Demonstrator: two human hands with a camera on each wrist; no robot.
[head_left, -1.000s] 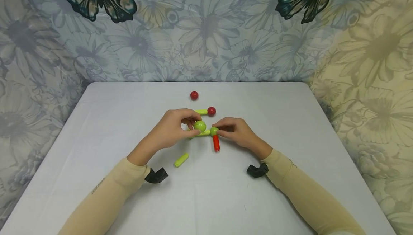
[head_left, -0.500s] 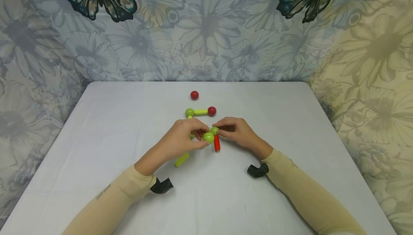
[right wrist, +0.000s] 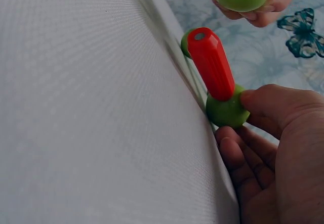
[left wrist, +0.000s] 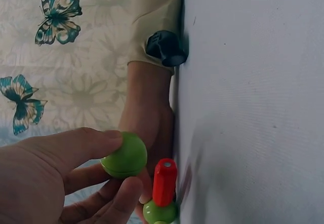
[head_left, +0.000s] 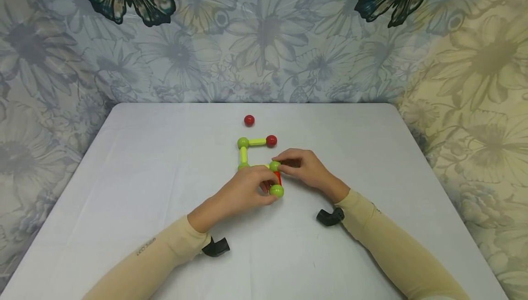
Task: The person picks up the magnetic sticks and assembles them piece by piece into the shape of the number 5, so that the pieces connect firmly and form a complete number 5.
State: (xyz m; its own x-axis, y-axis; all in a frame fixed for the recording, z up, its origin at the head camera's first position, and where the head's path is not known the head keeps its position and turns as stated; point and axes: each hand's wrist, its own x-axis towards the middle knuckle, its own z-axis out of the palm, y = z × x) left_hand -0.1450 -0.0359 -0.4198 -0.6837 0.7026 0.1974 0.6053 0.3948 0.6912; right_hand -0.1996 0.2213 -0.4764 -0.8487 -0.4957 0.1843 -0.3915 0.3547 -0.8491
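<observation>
My left hand (head_left: 249,186) pinches a green ball (left wrist: 124,155) between thumb and fingers. In the left wrist view it is held a little off the free end of a red rod (left wrist: 165,182), whose tip shows a small metal disc. The rod's other end joins a smaller-looking green ball (right wrist: 225,110), pinched by my right hand (head_left: 303,168). From that joint a chain of yellow-green rods (head_left: 244,155) and balls runs left, then away, to another green ball (head_left: 243,143). A short rod there leads right to a red ball (head_left: 271,141). My left hand covers part of the chain.
A loose red ball (head_left: 249,120) lies farther back on the white table (head_left: 165,153). Black curved pieces (head_left: 330,217) stick out from both sleeve cuffs. Flowered cloth with butterflies (head_left: 268,39) rises behind the table's far edge.
My left hand has carried the green ball rightward and nearer, to the red rod's near end. It now hides the loose yellow-green rod from the head view. My right hand stays at the joint.
</observation>
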